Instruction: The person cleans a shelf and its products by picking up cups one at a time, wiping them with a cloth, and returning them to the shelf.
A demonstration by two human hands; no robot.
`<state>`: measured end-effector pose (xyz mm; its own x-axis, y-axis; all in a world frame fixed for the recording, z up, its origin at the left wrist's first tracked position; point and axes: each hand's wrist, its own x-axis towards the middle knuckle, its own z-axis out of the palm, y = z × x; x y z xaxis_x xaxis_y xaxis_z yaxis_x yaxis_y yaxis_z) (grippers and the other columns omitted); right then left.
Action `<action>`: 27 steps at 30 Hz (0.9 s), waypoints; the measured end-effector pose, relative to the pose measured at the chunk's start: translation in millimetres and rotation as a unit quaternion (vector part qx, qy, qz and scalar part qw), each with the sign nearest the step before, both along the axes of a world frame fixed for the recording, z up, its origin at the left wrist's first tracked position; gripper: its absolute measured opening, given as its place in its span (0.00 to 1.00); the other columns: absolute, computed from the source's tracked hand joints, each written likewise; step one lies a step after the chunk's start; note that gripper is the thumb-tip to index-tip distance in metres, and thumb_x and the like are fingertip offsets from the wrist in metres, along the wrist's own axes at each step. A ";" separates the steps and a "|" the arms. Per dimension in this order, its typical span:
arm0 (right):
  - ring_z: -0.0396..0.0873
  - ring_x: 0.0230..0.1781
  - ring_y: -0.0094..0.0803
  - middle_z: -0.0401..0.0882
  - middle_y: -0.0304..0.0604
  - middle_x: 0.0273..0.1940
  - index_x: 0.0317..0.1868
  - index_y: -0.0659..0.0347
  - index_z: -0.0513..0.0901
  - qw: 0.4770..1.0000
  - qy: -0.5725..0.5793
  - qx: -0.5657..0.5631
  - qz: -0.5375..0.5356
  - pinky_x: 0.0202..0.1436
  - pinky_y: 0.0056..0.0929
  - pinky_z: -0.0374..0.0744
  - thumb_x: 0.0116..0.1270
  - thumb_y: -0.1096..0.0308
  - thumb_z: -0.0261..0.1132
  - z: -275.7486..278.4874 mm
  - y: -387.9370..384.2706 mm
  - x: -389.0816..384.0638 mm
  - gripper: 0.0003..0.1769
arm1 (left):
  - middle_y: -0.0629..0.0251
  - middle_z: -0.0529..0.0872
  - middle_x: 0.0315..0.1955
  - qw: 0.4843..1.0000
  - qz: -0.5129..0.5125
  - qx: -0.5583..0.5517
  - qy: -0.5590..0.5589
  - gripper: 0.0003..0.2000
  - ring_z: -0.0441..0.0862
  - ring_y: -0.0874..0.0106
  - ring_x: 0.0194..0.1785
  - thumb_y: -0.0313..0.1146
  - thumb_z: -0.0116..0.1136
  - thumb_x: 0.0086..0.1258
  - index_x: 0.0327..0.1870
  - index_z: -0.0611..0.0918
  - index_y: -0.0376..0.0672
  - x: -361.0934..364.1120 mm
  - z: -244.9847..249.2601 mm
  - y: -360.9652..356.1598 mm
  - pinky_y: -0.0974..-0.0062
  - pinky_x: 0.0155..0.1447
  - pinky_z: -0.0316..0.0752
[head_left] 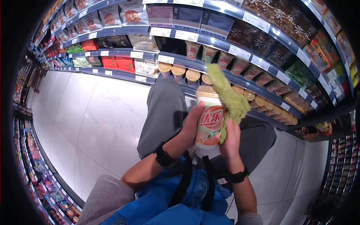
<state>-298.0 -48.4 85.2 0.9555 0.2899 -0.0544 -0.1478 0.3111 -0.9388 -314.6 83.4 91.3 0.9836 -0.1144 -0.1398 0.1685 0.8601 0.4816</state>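
Green cloth (229,95) draped over the milk tea cup (209,125), mid-air in front of the shelf (214,41).
Your left hand (192,125) wraps the cup; your right hand (230,141) is closed on the cloth. Press too hard and the cup could slip your one-hand grip.

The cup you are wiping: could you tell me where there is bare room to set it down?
The white floor left of your knee is bare. A dark gap sits between pale bags and pink cups. The gold-lidded row behind the cup is packed.
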 end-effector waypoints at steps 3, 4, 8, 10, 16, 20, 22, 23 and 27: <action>0.70 0.59 0.32 0.70 0.46 0.58 0.64 0.64 0.60 0.990 0.101 0.101 0.009 0.61 0.33 0.69 0.75 0.63 0.45 -6.5 1.6 -8.3 0.22 | 0.62 0.80 0.44 0.987 0.088 0.127 -0.032 0.23 0.80 0.72 0.44 0.47 0.47 0.71 0.55 0.71 0.36 17.9 -13.5 4.2 0.76 0.51 0.74; 0.70 0.59 0.33 0.69 0.45 0.58 0.65 0.63 0.60 0.973 0.144 0.179 0.025 0.61 0.35 0.69 0.74 0.64 0.46 -9.9 1.2 -8.4 0.22 | 0.61 0.80 0.44 0.919 0.177 0.331 -0.123 0.24 0.80 0.73 0.44 0.47 0.48 0.71 0.56 0.69 0.34 28.1 -22.4 8.6 0.77 0.50 0.74; 0.72 0.56 0.31 0.70 0.45 0.57 0.64 0.64 0.61 0.991 0.094 0.091 0.026 0.58 0.33 0.72 0.72 0.67 0.52 -17.3 -5.4 -5.0 0.23 | 0.57 0.78 0.46 0.857 0.173 0.474 -0.107 0.29 0.77 0.74 0.48 0.42 0.56 0.68 0.60 0.63 0.28 27.1 -8.5 12.6 0.77 0.51 0.72; 0.74 0.53 0.29 0.72 0.45 0.55 0.61 0.65 0.64 0.995 0.082 0.032 0.045 0.56 0.31 0.73 0.71 0.67 0.55 -15.6 -12.7 4.8 0.22 | 0.61 0.77 0.46 0.903 0.087 0.417 -0.052 0.31 0.76 0.77 0.48 0.34 0.62 0.64 0.63 0.61 0.32 29.9 -16.2 13.6 0.79 0.49 0.73; 0.74 0.41 0.20 0.79 0.38 0.41 0.47 0.69 0.78 0.982 0.066 -0.153 0.086 0.45 0.21 0.73 0.68 0.69 0.60 -10.0 -5.8 19.2 0.13 | 0.61 0.79 0.44 0.924 0.152 0.351 0.006 0.28 0.79 0.76 0.44 0.35 0.67 0.60 0.56 0.67 0.34 72.1 -21.5 52.3 0.77 0.46 0.76; 0.74 0.41 0.20 0.79 0.36 0.41 0.50 0.67 0.77 0.973 0.014 -0.173 0.154 0.45 0.21 0.73 0.67 0.71 0.59 -23.3 -9.5 36.6 0.13 | 0.62 0.83 0.39 0.887 0.163 0.431 0.035 0.21 0.82 0.75 0.41 0.35 0.67 0.59 0.50 0.74 0.35 117.6 -22.8 116.9 0.76 0.46 0.77; 0.74 0.41 0.20 0.79 0.36 0.41 0.50 0.68 0.77 0.978 0.053 -0.150 0.133 0.45 0.21 0.73 0.67 0.71 0.60 -32.0 -9.1 47.5 0.13 | 0.63 0.84 0.38 0.855 0.150 0.492 0.063 0.20 0.82 0.74 0.40 0.35 0.68 0.58 0.48 0.75 0.36 143.4 -32.2 151.8 0.76 0.45 0.78; 0.74 0.42 0.20 0.79 0.36 0.42 0.50 0.68 0.77 0.981 0.090 -0.130 0.110 0.45 0.21 0.73 0.67 0.72 0.60 -36.8 -9.8 52.4 0.13 | 0.63 0.84 0.37 0.833 0.159 0.524 0.079 0.19 0.83 0.74 0.39 0.35 0.68 0.58 0.47 0.76 0.37 159.9 -48.0 168.9 0.76 0.44 0.78; 0.75 0.47 0.24 0.78 0.39 0.47 0.53 0.69 0.74 0.972 0.156 -0.140 0.106 0.51 0.23 0.72 0.66 0.74 0.58 -53.2 -16.9 70.4 0.15 | 0.63 0.84 0.36 0.785 0.206 0.579 0.084 0.19 0.82 0.76 0.37 0.35 0.70 0.54 0.44 0.78 0.37 218.8 -72.2 208.7 0.77 0.42 0.77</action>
<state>-227.5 -65.4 32.0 0.8006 0.4100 -0.4370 -0.4714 -0.0194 -0.8817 -95.8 292.1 19.1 0.8602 0.5079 -0.0470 0.1356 -0.1390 0.9810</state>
